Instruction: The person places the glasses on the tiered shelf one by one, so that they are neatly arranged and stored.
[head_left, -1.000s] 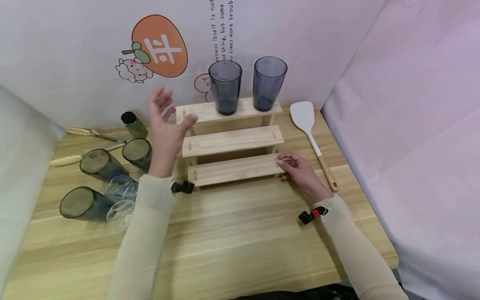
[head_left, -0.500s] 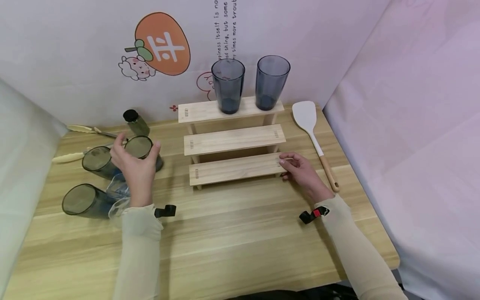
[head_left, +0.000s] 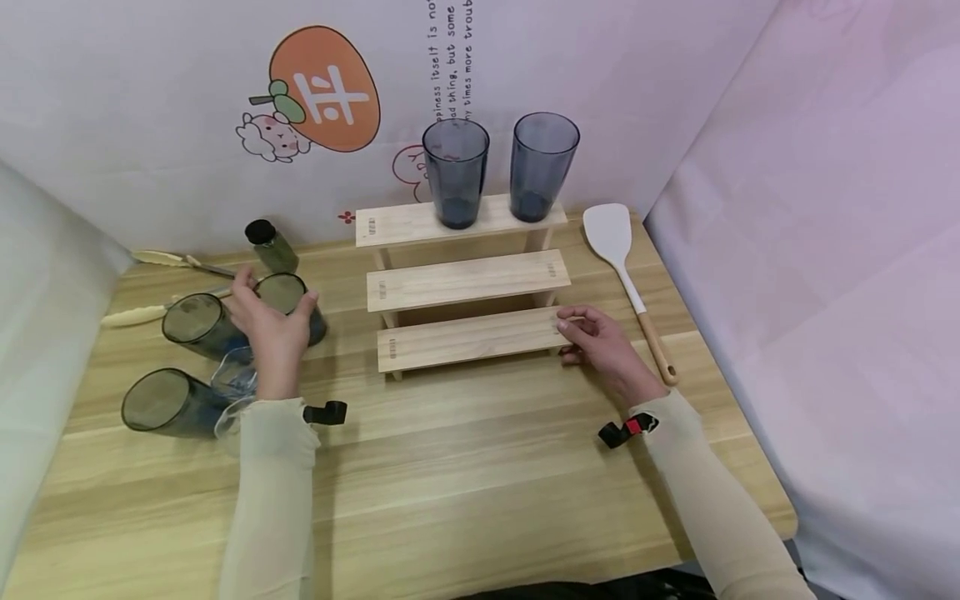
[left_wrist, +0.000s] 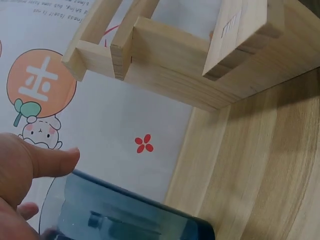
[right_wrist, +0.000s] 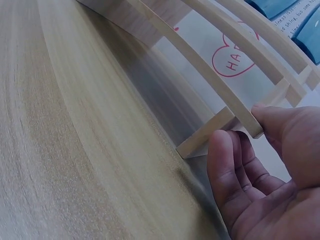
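Observation:
My left hand (head_left: 273, 337) is at a smoky blue drinking glass (head_left: 315, 325), fingers on its left and thumb by the rim on the right. In the left wrist view the straight thumb lies just above the glass's side; the other fingers are mostly hidden, so contact is unclear. My right hand (head_left: 603, 346) pinches the right end of the lowest board on a three-step wooden shelf (head_left: 472, 340), thumb above and fingers underneath. Two blue-grey glasses, a left one (head_left: 456, 179) and a right one (head_left: 542, 171), stand upright on the top step.
Left of the left hand are two more tinted glasses, one behind (head_left: 202, 325) and one in front (head_left: 176, 404), beside clear glassware (head_left: 234, 375). A black-capped jar (head_left: 272, 247) and tongs (head_left: 138, 317) lie behind. A white spatula (head_left: 618, 250) lies right of the shelf.
My left hand has come down and left from beside the shelf to the nearest tinted glass, shifting only slightly in the last half second. My right hand has kept its hold on the shelf.

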